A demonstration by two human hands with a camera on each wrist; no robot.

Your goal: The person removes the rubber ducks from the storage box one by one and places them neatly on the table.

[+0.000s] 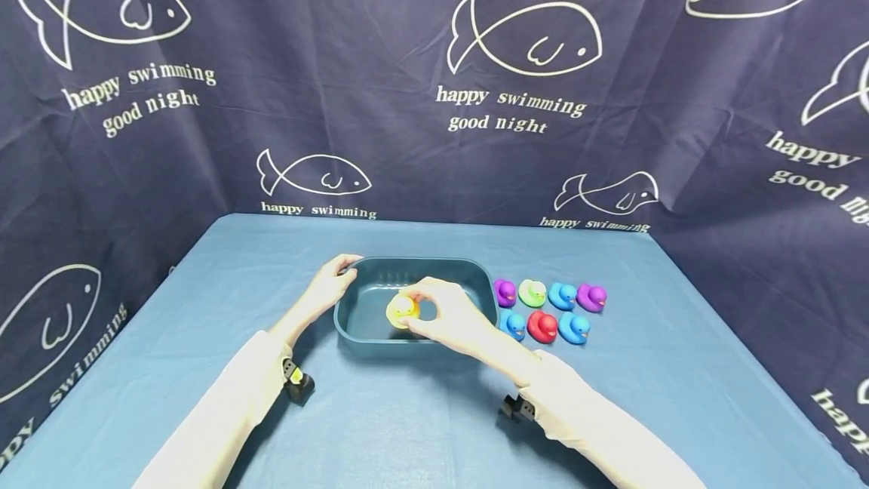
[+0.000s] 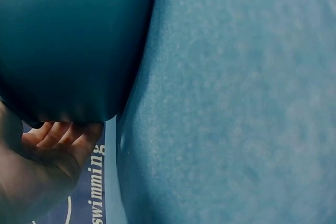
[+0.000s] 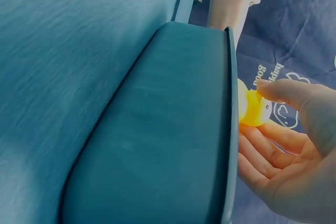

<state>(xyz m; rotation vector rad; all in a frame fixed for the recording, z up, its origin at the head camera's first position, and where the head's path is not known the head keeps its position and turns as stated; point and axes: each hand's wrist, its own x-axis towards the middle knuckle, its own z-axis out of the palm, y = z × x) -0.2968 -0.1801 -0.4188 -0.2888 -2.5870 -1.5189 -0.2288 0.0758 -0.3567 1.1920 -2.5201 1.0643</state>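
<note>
My right hand (image 1: 451, 312) pinches a yellow rubber duck (image 1: 403, 311) between thumb and fingers, over the inside of a dark teal plastic bin (image 1: 414, 349). In the right wrist view the duck (image 3: 254, 107) shows just above the bin's rim, with the thumb on one side and fingertips beneath. My left hand (image 1: 330, 281) holds the bin's left end. In the left wrist view, several of its fingers (image 2: 79, 142) bend against the outside of the end wall, while the thumb is mostly out of sight.
Right of the bin, several rubber ducks stand in two rows: purple (image 1: 505, 293), pale green (image 1: 532, 293), blue (image 1: 562, 296), another purple (image 1: 591, 297), and in front two blue with a red one (image 1: 542, 327) between. A dark fish-print curtain (image 1: 407, 112) hangs behind the blue table (image 1: 380, 413).
</note>
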